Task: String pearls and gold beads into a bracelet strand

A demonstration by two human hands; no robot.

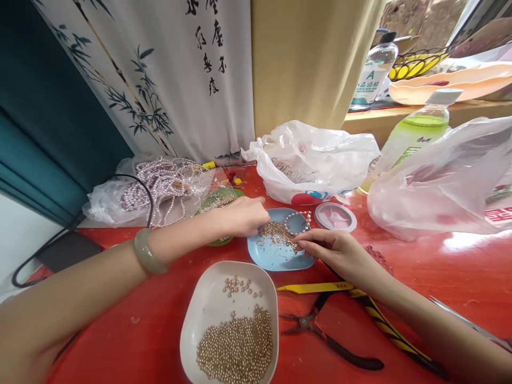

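My left hand (pixel 250 216) reaches to the left rim of a blue plate (pixel 262 260), its fingers curled and partly hidden; whatever they hold does not show. Over the plate's right side, my right hand (pixel 336 249) has thumb and index finger pinched together, with a tiny gold glint at the tips. In the plate lie a heap of small gold-coloured metal pieces (pixel 276 232) and a beaded bracelet (pixel 294 221), close to my right fingertips. Nearer me, a white tray (pixel 187 330) contains many gold-coloured beads (pixel 238 344), with pinkish beads (pixel 236 285) apart at its far end.
Black-handled pliers (pixel 306 322) and yellow tweezers (pixel 316 288) lie beside the tray. Behind are a green dish (pixel 220 242), bead strands (pixel 160 181), a round lidded container (pixel 335 217), a white plastic bag (pixel 312 160) and a green drink bottle (pixel 420 128). Scissors-like metal (pixel 468 322) lies right.
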